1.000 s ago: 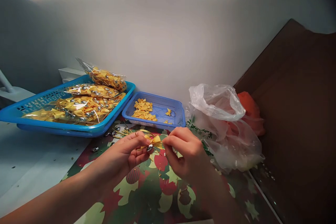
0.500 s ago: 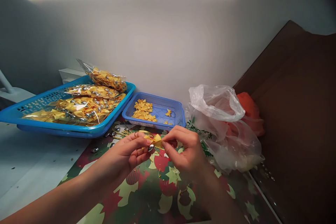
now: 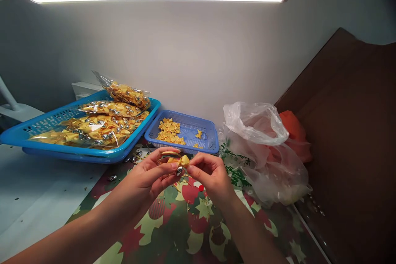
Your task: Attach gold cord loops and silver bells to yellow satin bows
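Observation:
Between my two hands is a gold ribbon bow (image 3: 185,160) with a silver bell (image 3: 179,170) hanging below its knot. My left hand (image 3: 154,172) pinches the bow's left side near the bell, and a thin gold loop of cord (image 3: 163,156) curves over its fingers. The right loop of the bow is pinched between thumb and forefinger of my right hand (image 3: 208,172). Both hands are above the patterned table cover (image 3: 176,231). Under and behind the fingers lie gold cords, partly hidden.
At left, a large blue basket (image 3: 117,152) holds clear bags of gold bows with silver bells (image 3: 102,126). A smaller blue basket (image 3: 213,132) behind my hands contains loose gold bows (image 3: 169,132). Crumpled plastic bags (image 3: 266,152) stand at right beside a brown board (image 3: 349,132). Silver bells (image 3: 111,177) lie loose.
My right hand has turned slightly and shifted left, its fingers still at the bow's right loop. The gold cord loop now stands up more visibly over my left fingers.

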Motion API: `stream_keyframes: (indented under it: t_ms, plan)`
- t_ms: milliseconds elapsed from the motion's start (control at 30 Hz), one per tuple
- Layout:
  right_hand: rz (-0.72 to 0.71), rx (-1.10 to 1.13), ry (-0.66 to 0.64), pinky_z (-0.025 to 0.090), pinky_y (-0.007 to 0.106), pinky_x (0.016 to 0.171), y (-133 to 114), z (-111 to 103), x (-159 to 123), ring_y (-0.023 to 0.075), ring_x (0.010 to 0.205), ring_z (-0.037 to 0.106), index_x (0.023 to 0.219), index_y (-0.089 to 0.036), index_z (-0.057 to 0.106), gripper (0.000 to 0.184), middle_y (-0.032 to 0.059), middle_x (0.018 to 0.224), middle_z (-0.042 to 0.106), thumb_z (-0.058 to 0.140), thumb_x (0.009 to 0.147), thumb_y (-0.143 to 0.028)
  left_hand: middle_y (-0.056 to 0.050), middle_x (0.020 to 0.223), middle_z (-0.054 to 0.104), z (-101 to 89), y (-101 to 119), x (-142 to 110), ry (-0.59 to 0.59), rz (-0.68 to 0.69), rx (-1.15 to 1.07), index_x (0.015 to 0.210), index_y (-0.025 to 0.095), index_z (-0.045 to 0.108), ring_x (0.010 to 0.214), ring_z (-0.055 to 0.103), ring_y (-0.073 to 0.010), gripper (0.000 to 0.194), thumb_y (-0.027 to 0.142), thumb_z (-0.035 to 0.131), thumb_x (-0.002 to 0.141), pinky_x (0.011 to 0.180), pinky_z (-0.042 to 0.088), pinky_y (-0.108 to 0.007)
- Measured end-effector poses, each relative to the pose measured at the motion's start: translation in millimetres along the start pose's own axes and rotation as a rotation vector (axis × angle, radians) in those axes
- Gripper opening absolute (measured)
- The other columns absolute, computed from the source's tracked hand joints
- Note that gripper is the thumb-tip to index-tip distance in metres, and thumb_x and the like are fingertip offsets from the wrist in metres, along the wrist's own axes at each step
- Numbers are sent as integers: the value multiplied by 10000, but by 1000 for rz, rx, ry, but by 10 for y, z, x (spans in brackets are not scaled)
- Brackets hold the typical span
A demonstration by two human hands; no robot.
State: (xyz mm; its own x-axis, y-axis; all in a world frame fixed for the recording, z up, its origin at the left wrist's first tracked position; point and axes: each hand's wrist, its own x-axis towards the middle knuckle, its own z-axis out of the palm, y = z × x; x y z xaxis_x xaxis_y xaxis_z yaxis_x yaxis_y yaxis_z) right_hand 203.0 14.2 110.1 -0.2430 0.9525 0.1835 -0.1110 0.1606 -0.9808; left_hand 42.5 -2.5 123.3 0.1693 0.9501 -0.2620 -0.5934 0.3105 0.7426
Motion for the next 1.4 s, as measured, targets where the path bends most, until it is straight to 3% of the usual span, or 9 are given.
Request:
stream_keyframes:
  t_ms: [133, 300, 600, 733, 1100, 1400]
  plan:
    - [29, 21, 13, 437, 244, 548, -32, 14, 3, 103, 551, 500, 617, -187, 642, 244, -21, 600, 591, 790, 634, -380, -20, 814, 763, -23, 6, -6, -6, -34, 28, 891, 239, 799, 817, 680, -148, 391, 123, 906, 533, 742, 591, -183]
    - [21, -19, 20, 427, 238, 528, -28, -2, -8, 94, 516, 471, 623, -191, 645, 190, -32, 563, 579, 760, 658, -338, -47, 816, 772, -63, -1, -8, -58, -25, 68, 747, 203, 803, 838, 683, -162, 242, 171, 910, 533, 761, 572, -175]
    - [-58, -187, 63, 438, 246, 564, -75, -38, -67, 104, 562, 517, 649, -186, 638, 102, -30, 607, 586, 673, 723, -248, -31, 826, 758, -20, 16, 4, -58, -60, 63, 695, 206, 785, 832, 667, -153, 267, 202, 944, 481, 759, 554, -179]
    - [-104, -284, 104, 438, 257, 582, -131, -34, -101, 118, 601, 543, 659, -181, 651, 94, -12, 636, 615, 655, 740, -228, -19, 783, 727, -39, 9, 7, -110, -62, 78, 697, 200, 770, 825, 649, -141, 232, 229, 934, 536, 776, 542, -179]
    - [-101, -299, 87, 430, 249, 549, -100, -40, -77, 114, 573, 529, 657, -183, 646, 104, -15, 620, 611, 647, 744, -241, 11, 704, 630, -52, 8, 19, -171, -40, 76, 599, 184, 676, 789, 592, -130, 291, 286, 942, 542, 779, 527, -191]
    - [-371, -650, 41, 405, 244, 557, -247, -97, -132, 108, 573, 511, 655, -181, 645, 159, -24, 611, 596, 597, 758, -71, 1, 798, 632, -95, -10, 22, -154, -65, 170, 717, 209, 708, 831, 579, -140, 169, 236, 861, 653, 777, 496, -205]
